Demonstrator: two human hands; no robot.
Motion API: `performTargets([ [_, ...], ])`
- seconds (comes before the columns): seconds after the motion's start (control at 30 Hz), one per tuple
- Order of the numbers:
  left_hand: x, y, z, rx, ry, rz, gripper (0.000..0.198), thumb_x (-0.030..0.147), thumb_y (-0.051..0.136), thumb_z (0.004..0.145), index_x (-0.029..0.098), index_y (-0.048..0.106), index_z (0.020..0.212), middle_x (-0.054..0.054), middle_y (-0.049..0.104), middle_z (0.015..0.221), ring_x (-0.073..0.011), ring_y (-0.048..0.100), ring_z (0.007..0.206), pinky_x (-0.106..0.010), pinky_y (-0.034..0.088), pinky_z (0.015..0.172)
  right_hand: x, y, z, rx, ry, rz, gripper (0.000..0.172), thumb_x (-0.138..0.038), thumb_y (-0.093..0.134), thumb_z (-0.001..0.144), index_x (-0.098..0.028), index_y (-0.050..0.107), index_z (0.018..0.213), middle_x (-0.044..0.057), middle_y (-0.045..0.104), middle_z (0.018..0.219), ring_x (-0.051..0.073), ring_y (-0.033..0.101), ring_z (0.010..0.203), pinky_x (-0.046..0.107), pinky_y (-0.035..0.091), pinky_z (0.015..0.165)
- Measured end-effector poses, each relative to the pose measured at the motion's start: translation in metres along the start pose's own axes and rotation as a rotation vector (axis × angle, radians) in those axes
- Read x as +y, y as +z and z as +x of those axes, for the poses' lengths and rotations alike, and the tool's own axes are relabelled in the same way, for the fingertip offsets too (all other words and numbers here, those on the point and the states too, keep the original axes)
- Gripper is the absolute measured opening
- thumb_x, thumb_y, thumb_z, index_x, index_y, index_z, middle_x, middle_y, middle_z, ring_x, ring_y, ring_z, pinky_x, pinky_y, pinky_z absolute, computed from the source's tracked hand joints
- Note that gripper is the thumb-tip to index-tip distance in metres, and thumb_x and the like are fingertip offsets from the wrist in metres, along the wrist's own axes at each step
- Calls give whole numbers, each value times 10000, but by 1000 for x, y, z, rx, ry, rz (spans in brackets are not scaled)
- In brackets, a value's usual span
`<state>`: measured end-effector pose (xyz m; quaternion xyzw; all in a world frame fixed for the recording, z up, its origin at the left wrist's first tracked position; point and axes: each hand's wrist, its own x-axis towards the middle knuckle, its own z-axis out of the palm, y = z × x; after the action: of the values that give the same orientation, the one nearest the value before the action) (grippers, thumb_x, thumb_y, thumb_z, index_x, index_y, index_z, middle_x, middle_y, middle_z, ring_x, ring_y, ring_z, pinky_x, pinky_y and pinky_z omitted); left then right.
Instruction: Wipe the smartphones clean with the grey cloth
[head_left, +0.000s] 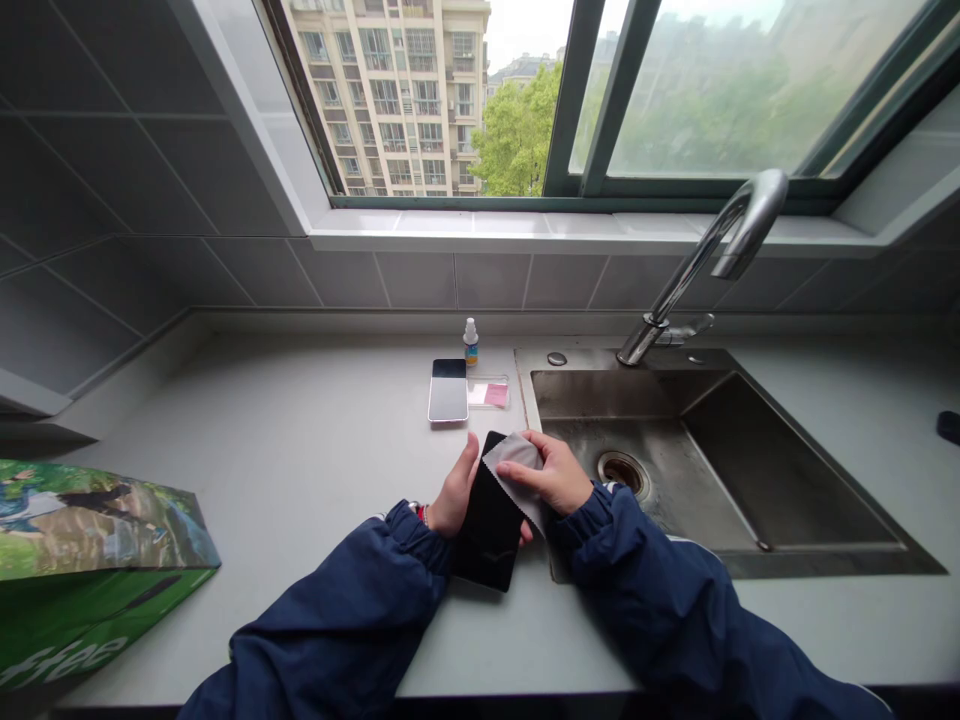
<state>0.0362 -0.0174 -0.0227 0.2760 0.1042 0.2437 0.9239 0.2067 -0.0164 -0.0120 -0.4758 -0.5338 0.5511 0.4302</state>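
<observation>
My left hand [454, 492] is wrapped round a black phone [489, 535] from its left side and underneath, with fingertips showing at the phone's right edge. The phone is dark-screened and tilted above the counter. Pinched in my right hand [553, 474] is a grey cloth [517, 462] with a zigzag edge, which lies over the phone's upper right part. Beyond my hands, a second phone [448, 392] lies on the counter beside a clear case [480, 392] with a pink piece [496, 395] in it. A small white-capped spray bottle [471, 345] stands behind them.
To the right, a steel sink [810, 562] with a chrome faucet [686, 268] is set into the white counter [285, 440]. A green printed bag [105, 600] stands at the left. A window ledge [480, 242] runs along the back. At the far right edge is a dark object [949, 427].
</observation>
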Motion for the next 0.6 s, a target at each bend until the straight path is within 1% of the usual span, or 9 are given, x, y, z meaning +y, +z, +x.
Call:
performTargets([
  [0.13,-3,2,0,38,28,39,956,744,73,908,33,405,1455,-183,719,750,-297,700,613,-395,534,615,-1,1,-1,56,-1,-27,380,-513,779,748,-152,698,835,-7,638,691,131,529,602,243,395,556],
  [0.23,-2,0,0,50,-1,46,968,758,91,902,22,455,1415,-191,718,743,-308,702,614,-410,540,604,-1,1,0,104,-12,-18,433,-577,683,819,-155,678,726,-24,559,593,111,447,544,242,328,514],
  [0.3,-2,-2,-1,60,-24,26,956,763,115,901,34,466,1409,-189,722,765,-318,708,634,-428,545,614,0,0,2,108,-15,5,465,-604,650,836,-158,672,706,-25,542,575,109,428,539,246,319,516],
  [0.43,0,-4,-3,60,-44,-14,932,761,129,904,55,494,1393,-186,731,805,-325,722,683,-440,553,653,1,-2,4,85,8,90,477,-636,667,808,-168,667,719,-13,582,591,113,461,531,245,342,507],
  [0.53,5,0,-4,58,-14,-20,941,763,100,899,66,526,1366,-201,736,839,-348,729,730,-446,550,654,1,-1,3,65,52,169,498,-667,655,799,-170,674,771,21,650,644,138,532,532,254,390,487],
  [0.6,9,4,-5,40,-1,-7,985,776,69,883,47,559,1328,-224,736,838,-358,730,746,-444,543,669,0,1,2,50,83,211,511,-682,637,800,-173,676,827,42,679,663,168,580,525,277,433,472],
])
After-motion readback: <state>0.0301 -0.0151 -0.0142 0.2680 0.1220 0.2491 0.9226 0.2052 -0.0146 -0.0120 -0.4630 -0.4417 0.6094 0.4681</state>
